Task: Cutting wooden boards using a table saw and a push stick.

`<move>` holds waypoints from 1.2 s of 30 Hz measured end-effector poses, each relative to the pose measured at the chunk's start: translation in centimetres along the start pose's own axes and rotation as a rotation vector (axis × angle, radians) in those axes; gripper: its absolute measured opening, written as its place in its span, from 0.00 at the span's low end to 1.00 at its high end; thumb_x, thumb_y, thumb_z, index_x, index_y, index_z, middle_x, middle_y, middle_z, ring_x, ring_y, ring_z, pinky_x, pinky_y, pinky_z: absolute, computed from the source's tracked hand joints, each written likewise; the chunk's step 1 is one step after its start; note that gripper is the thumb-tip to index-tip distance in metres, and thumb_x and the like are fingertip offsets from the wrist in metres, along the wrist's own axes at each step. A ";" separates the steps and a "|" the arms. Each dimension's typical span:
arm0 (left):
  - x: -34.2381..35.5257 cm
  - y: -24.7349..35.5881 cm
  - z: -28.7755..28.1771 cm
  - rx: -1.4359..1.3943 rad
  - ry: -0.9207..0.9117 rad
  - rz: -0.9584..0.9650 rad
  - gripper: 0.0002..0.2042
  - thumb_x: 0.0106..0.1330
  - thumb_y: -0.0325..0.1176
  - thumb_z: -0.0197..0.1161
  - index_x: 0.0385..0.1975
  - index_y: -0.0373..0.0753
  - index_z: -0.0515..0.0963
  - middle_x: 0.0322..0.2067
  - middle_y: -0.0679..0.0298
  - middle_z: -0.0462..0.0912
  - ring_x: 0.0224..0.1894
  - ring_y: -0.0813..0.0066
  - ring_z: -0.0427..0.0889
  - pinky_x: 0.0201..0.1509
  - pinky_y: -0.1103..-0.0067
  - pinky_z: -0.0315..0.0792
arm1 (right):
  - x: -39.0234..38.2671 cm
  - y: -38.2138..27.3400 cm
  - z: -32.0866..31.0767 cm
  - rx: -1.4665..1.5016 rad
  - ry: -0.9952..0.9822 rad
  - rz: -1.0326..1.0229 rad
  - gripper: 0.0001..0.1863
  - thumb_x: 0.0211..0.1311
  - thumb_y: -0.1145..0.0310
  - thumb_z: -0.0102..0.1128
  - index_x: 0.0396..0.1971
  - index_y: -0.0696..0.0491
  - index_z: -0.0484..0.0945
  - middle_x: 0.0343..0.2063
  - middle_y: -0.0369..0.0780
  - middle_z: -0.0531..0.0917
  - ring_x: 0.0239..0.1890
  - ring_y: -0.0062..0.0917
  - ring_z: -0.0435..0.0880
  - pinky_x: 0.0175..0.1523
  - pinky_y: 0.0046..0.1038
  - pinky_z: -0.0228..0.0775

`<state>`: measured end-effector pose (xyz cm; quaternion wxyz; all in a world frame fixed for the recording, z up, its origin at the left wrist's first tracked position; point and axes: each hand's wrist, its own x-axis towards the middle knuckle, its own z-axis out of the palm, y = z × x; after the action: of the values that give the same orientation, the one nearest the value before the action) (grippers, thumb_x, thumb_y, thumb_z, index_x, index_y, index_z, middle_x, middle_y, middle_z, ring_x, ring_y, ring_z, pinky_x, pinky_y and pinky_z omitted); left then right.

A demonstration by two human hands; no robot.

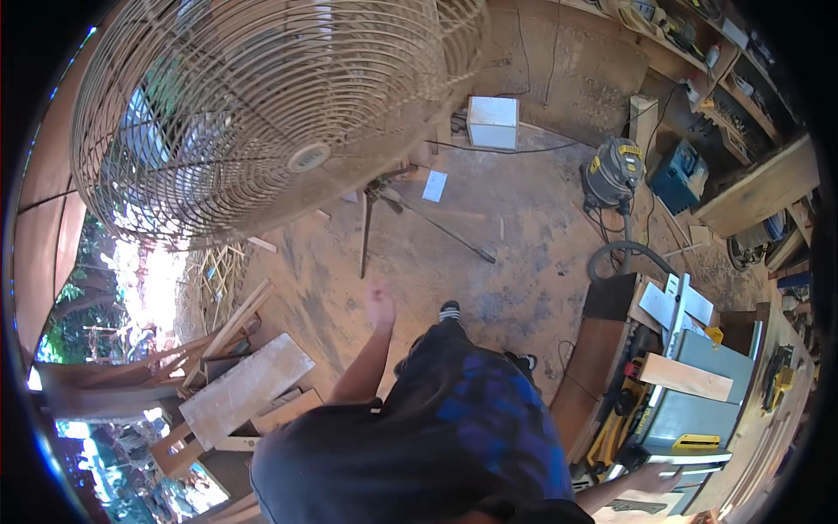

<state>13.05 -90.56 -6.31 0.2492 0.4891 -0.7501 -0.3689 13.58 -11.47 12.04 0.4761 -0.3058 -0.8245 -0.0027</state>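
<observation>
My left hand (381, 307), blurred, hangs over the dusty floor below the big fan's stand and touches nothing. Its fingers are too smeared to make out. At the lower right, my right hand (648, 479) is beside the near end of a table saw (698, 410) with a grey top and a yellow insert. Whether that hand rests on the saw or holds something thin is unclear. A short light wood board (686, 377) lies across the saw top.
A large wire-caged fan (305, 157) on a legged stand fills the upper left. A shop vacuum (614, 172) with a black hose stands on the floor near a blue tool case (678, 175). A white box (493, 122) sits by the wall. Boards (248, 389) are piled at left.
</observation>
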 end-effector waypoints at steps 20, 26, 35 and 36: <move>24.7 18.8 -30.5 -1.056 0.302 0.453 0.48 0.75 0.75 0.27 0.84 0.43 0.40 0.83 0.55 0.40 0.85 0.56 0.40 0.86 0.56 0.37 | -16.9 -43.6 4.3 0.931 -0.528 0.087 0.15 0.65 0.79 0.62 0.51 0.53 0.86 0.53 0.39 0.85 0.53 0.27 0.84 0.48 0.26 0.77; 20.8 21.2 -25.8 -0.943 0.460 0.486 0.54 0.71 0.80 0.32 0.82 0.35 0.46 0.81 0.51 0.50 0.83 0.54 0.49 0.86 0.58 0.41 | -17.4 -45.5 3.9 0.995 -0.508 0.197 0.14 0.65 0.80 0.62 0.48 0.54 0.87 0.53 0.37 0.85 0.52 0.24 0.84 0.47 0.25 0.77; 20.7 16.9 -20.4 -0.815 0.441 0.271 0.39 0.81 0.64 0.35 0.78 0.38 0.59 0.77 0.54 0.63 0.78 0.60 0.62 0.80 0.67 0.60 | -23.4 -36.0 2.4 0.684 -0.611 0.210 0.13 0.59 0.79 0.62 0.43 0.54 0.87 0.43 0.45 0.88 0.47 0.36 0.87 0.51 0.36 0.79; 20.6 15.2 -18.8 -0.804 0.356 0.209 0.37 0.81 0.62 0.36 0.77 0.38 0.60 0.75 0.54 0.64 0.77 0.61 0.63 0.79 0.67 0.61 | -23.4 -35.0 1.9 0.647 -0.586 0.224 0.13 0.59 0.79 0.62 0.43 0.54 0.87 0.43 0.45 0.88 0.47 0.36 0.87 0.51 0.36 0.79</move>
<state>10.39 -111.47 17.41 0.5807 0.3308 -0.5379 -0.5139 2.82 -51.13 2.61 0.2907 -0.2164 -0.8449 0.3935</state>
